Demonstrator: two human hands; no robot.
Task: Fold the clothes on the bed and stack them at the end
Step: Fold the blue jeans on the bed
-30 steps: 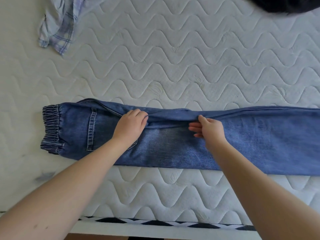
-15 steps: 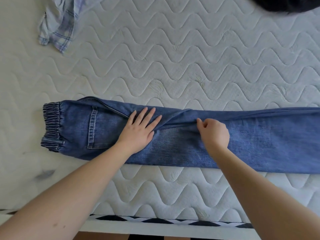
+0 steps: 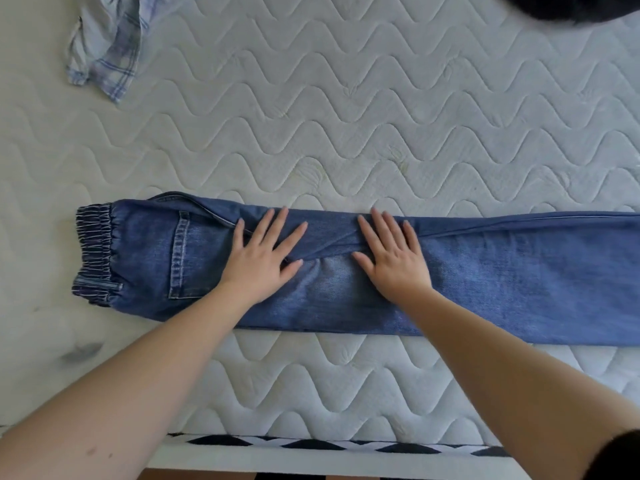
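A pair of blue jeans [image 3: 502, 278] lies lengthwise across the white quilted mattress [image 3: 311, 116], folded leg over leg, with the elastic waistband [image 3: 95, 251] at the left and the legs running off the right edge. My left hand [image 3: 263, 259] lies flat on the denim beside the back pocket, fingers spread. My right hand [image 3: 391, 258] presses flat on the jeans a little to the right, over a diagonal crease.
A light blue plaid shirt [image 3: 110, 46] lies crumpled at the far left corner. A dark garment [image 3: 571, 6] shows at the top right edge. The mattress's near edge has a black-and-white patterned border [image 3: 329, 445].
Both hands have opened from pinching the fold near the crotch seam and now lie flat with spread fingers on the jeans. The raised fold between them is flattened.
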